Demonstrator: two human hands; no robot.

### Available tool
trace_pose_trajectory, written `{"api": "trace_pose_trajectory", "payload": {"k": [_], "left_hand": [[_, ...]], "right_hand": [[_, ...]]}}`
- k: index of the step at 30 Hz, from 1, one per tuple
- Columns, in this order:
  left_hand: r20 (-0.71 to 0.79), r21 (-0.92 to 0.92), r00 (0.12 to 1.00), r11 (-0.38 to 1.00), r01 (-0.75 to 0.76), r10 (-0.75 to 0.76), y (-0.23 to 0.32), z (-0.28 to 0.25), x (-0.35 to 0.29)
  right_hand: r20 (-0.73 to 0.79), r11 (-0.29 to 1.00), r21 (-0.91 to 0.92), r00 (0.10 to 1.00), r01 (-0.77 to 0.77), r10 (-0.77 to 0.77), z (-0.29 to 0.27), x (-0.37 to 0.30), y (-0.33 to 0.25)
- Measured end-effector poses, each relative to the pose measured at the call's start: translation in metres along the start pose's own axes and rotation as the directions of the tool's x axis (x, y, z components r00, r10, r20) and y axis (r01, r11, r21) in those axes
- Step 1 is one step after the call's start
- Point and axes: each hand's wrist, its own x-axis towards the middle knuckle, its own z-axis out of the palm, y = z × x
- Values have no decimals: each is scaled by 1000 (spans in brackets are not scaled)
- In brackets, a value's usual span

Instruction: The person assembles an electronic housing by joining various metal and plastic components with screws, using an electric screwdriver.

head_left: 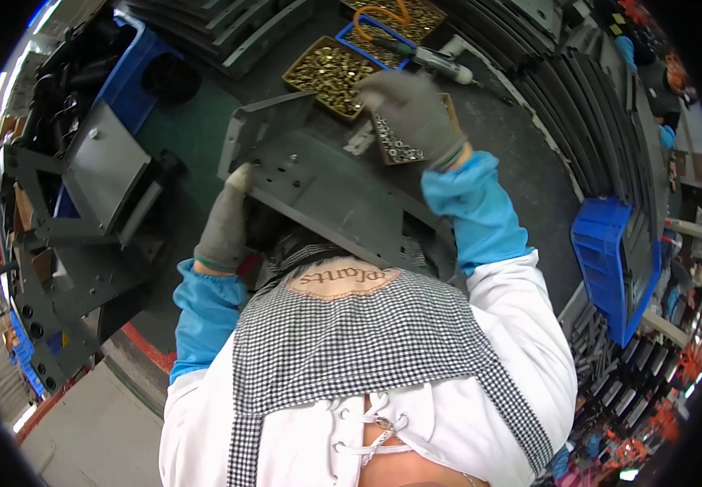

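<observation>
A dark grey sheet-metal bracket (326, 174) with a folded-up end and several holes lies across the bench in front of my apron. A small bolt or nut (292, 159) shows on its face. My left hand (225, 223), in a grey glove, grips the bracket's left edge, thumb on top and the other fingers hidden behind it. My gloved right hand (420, 114) is over a small box of silver nuts (399, 152), apart from the bracket. Its fingers point left, smeared by motion, and whatever they may hold does not show.
Bins of brass-coloured fasteners (333, 73) and a blue-rimmed tray (375, 50) stand at the back. A powered screwdriver (442, 63) with an orange hose lies beside them. Metal parts (111, 166) crowd the left; curved strips (582, 122) and a blue bin (610, 260) stand right.
</observation>
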Motion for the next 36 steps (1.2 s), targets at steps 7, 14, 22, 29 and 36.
{"api": "trace_pose_trajectory", "payload": {"k": [7,14,22,29,36], "left_hand": [[-4,76,1000,997,19,-19,7,10,-4],[-92,70,995,996,54,-47,6,21,-11],[-83,99,995,993,56,-48,6,10,-2],[-59,11,998,1000,-1,1,4,17,-8],[-43,-71,999,997,26,-29,-8,-14,5]], "right_hand": [[167,828,-426,868,-364,467,-49,-58,89],[208,731,-680,941,-58,268,4,-63,107],[142,828,-530,943,-185,301,-3,-67,113],[20,811,-552,970,-193,244,7,-63,117],[10,978,-33,978,-208,208,17,-16,23]]}}
